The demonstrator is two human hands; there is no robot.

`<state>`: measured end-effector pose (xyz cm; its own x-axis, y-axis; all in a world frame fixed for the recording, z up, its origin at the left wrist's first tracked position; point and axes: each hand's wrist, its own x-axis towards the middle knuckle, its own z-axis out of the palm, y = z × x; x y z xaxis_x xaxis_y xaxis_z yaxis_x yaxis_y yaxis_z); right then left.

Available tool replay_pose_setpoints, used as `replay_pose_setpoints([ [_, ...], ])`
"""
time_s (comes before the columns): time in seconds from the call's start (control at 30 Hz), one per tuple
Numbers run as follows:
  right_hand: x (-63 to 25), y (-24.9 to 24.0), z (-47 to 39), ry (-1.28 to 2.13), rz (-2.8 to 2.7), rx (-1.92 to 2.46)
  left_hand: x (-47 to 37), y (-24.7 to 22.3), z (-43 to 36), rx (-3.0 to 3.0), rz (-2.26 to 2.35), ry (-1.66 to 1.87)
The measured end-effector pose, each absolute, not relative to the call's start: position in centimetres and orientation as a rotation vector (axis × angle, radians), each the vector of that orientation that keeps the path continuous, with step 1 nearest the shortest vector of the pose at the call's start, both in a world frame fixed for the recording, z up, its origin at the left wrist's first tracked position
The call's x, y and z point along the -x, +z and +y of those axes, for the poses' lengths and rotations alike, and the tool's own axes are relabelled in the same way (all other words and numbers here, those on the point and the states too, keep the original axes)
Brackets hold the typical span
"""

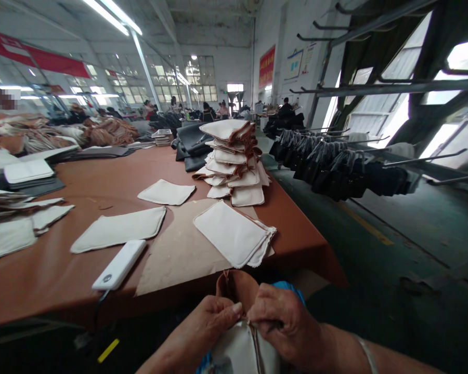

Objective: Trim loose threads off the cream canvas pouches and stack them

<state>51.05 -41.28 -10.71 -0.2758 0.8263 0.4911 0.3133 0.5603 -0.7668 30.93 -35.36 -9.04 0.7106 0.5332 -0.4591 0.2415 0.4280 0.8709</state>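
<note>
Close to my body, below the table's front edge, is a sewn pouch (237, 349) with a cream outside and a brown leather-like inside. Its open brown edge curls up beyond my fingers. My left hand (216, 318) pinches the rim between thumb and fingers. Beside it, my right hand (276, 314) is closed on the same rim, its fingers bent and pressed together. A dark seam or zip line runs down the cream side between the hands. On the table just ahead lie a couple of overlapping cream pouches (230, 231).
The brown-covered table (113, 182) carries a tall stack of cream and brown pouches (234, 166), single cream pieces (119, 228), a white power bank (119, 265) with a cable, and brown paper (183, 254). Racks with hanging black bags (335, 166) stand at right. People work farther back.
</note>
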Motion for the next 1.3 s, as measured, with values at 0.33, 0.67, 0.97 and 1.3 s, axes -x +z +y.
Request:
replay_pose_setpoints([
  [0.33,-52.2,-11.6,-42.1,0.268,-2.224,0.908,-31.0,-7.7,-36.0,-1.518,0.81,0.029],
  [0.67,-52.4,-11.3,-43.0,0.768,-1.837,0.97,-30.7,-7.3,-35.6,-1.623,0.72,0.063],
  [0.97,-53.7,-8.4,-40.6,1.572,-1.592,1.123,-30.9,-6.2,-35.6,-1.791,0.739,0.049],
  [1.3,-53.0,-8.8,-40.2,1.472,-1.825,1.019,-31.7,-4.2,-36.1,-1.972,0.706,0.073],
])
